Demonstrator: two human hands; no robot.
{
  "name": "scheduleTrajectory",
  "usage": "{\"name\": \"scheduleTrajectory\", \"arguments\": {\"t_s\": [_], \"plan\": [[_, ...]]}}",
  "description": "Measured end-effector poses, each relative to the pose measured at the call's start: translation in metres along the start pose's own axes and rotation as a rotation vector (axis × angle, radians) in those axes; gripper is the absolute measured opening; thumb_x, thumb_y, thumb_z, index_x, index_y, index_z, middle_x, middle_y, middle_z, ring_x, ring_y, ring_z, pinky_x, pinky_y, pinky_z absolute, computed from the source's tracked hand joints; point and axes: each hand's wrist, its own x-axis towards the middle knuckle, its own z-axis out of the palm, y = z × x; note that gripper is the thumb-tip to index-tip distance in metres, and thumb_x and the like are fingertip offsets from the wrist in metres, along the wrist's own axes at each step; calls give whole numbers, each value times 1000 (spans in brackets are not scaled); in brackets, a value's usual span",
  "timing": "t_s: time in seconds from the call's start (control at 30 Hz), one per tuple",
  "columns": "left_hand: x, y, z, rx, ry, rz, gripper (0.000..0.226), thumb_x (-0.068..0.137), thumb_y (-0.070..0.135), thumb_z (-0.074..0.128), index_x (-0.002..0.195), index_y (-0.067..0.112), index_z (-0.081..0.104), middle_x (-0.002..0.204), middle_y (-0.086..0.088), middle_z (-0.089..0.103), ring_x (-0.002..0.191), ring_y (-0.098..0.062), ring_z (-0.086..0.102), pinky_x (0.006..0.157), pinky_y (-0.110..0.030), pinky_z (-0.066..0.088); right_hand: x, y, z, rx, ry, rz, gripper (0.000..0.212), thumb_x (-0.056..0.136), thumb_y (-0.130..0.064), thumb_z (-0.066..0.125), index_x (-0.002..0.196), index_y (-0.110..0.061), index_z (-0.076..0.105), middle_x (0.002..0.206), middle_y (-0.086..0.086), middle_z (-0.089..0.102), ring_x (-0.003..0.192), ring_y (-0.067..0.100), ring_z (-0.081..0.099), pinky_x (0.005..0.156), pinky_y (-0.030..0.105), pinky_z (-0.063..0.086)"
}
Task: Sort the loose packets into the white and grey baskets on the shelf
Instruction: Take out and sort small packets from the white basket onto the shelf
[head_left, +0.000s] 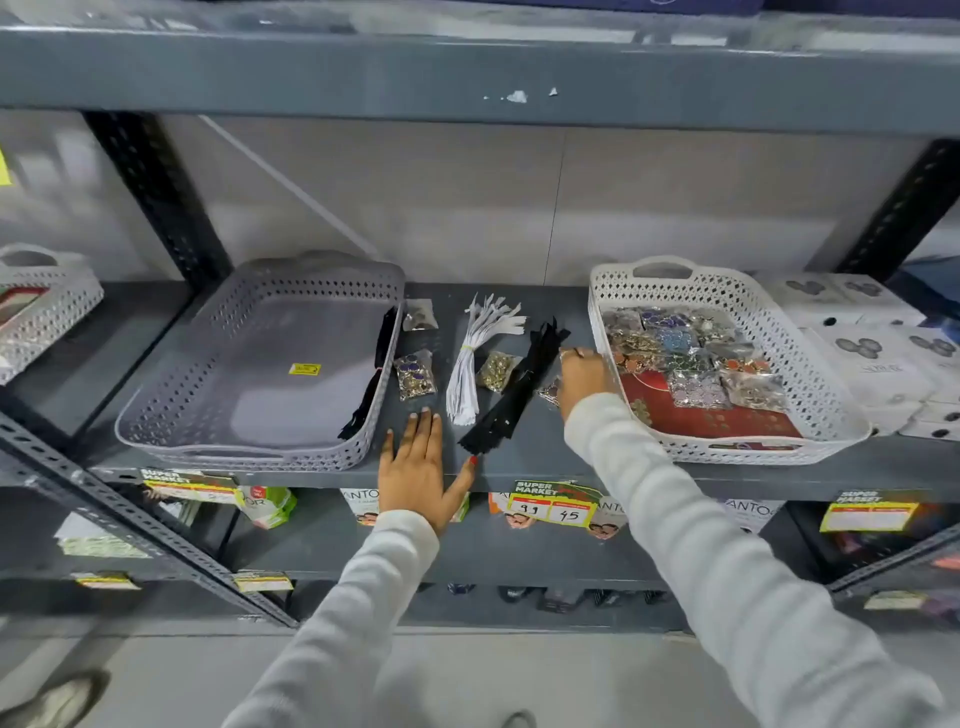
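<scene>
The grey basket (291, 338) stands at the left of the shelf, with a black zipper bundle (371, 374) along its right inner wall. At the right, the white basket (670, 291) is full of button packets (691, 353). Loose between them lie a small packet (420, 315), a purple-and-gold button packet (414, 374), a white zipper bundle (475, 358), a gold packet (496, 370) and a black zipper bundle (519, 395). My left hand (421, 467) rests flat on the shelf edge, fingers apart. My right hand (584, 379) curls over a packet (549, 389) beside the white basket; the grip is hidden.
Another white basket (47, 306) sits on the far left shelf bay. White boxes (872, 358) are stacked right of the white basket. Dark metal uprights (156, 192) frame the bay. Price tags (553, 506) hang on the shelf's front edge, with goods on the shelf below.
</scene>
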Motion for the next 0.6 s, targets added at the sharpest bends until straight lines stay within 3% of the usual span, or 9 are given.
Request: {"name": "scheduleTrajectory", "arguments": {"t_s": [0.17,0.33,0.47,0.6], "plan": [[0,-4,2,9,63,4,123,53,70,-42,149,12,8,158,-3,12,146,-16,8,118,-40,3,13,-4,-8,-53,-160,40,30,91,5,48,120,2,55,124,20,61,116,33,59,92,34,49],[-1,-3,0,44,24,-2,122,53,71,-41,149,13,7,158,-2,12,146,-16,7,118,-39,3,10,-3,-6,1,-150,45,31,88,2,51,119,1,55,123,22,60,113,36,59,90,37,48],[-2,-2,-1,51,17,-2,122,53,70,-41,149,13,7,158,-2,12,146,-16,7,118,-39,2,14,-5,-10,172,-200,144,30,89,1,43,115,2,59,122,21,61,89,30,55,77,31,42],[-3,-1,-3,61,13,1,114,61,73,-32,149,12,7,158,-3,12,146,-16,7,118,-40,3,6,-5,-12,215,-209,86,30,91,-1,43,116,0,61,120,20,62,109,36,61,95,37,49]]}}
